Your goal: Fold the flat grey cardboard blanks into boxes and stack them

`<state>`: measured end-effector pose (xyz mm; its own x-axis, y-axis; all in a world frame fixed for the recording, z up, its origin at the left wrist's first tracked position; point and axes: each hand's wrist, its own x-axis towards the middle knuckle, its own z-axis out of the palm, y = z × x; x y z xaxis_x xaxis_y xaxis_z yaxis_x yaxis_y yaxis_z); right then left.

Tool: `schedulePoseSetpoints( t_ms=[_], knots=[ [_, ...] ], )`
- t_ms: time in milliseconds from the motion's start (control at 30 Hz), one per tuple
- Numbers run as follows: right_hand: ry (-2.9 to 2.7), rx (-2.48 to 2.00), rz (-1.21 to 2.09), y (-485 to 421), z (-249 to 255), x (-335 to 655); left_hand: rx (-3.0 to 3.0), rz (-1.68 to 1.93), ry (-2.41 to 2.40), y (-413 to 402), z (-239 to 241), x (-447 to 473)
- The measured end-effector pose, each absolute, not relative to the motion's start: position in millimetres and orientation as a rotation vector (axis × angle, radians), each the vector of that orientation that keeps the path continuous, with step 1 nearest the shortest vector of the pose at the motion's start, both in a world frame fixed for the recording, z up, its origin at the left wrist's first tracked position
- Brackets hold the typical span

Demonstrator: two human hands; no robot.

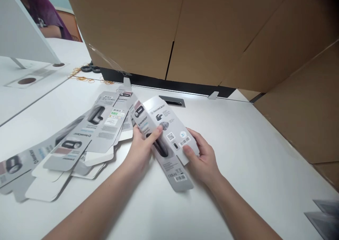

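A grey SilverCrest product carton is between my hands over the white table, partly unfolded, with a long flap pointing toward me. My left hand grips its left side, the thumb pressed on the printed front. On the right edge, my right hand is closed, thumb on the face near the barcode and fingers behind. Left of my hands lies a loose pile of flattened cartons of the same print, overlapping one another. The fingers behind the held carton are partly hidden.
Large brown cardboard sheets stand along the back and right. Orange rubber bands and black tape rolls lie at the back left. A socket slot is set in the table. Another person's arm shows beyond a white panel.
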<state>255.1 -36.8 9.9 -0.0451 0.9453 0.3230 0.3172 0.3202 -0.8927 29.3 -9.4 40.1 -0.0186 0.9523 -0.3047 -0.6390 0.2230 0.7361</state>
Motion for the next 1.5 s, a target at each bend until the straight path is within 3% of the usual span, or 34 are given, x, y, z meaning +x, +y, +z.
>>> schedulePoseSetpoints(
  t_ms=[133, 267, 667, 800, 1033, 1500],
  knots=[
    [-1.883, -0.953, 0.601, -34.0, 3.1, 262.6, 0.443, 1.187, 0.866, -17.1, 42.1, 30.5],
    [-2.024, -0.843, 0.642, -31.3, 1.7, 265.4, 0.403, 1.126, 0.844, -15.2, 42.0, 26.8],
    [-1.923, -0.966, 0.640, -34.4, -3.8, 262.8, 0.223, 1.103, 0.669, -9.3, 58.9, 17.6],
    [-1.796, -1.051, 0.777, -39.1, -6.3, 263.0, 0.376, 0.965, 0.623, -17.9, 49.2, 21.7],
    [-1.635, -1.019, 1.313, -46.2, -1.6, 253.2, 0.550, 0.924, 0.629, -23.9, 37.8, 22.4],
    [-1.383, -1.283, 1.371, -36.1, 23.9, 247.8, 0.448, 1.122, 0.710, -20.5, 32.7, 25.7]
  ],
)
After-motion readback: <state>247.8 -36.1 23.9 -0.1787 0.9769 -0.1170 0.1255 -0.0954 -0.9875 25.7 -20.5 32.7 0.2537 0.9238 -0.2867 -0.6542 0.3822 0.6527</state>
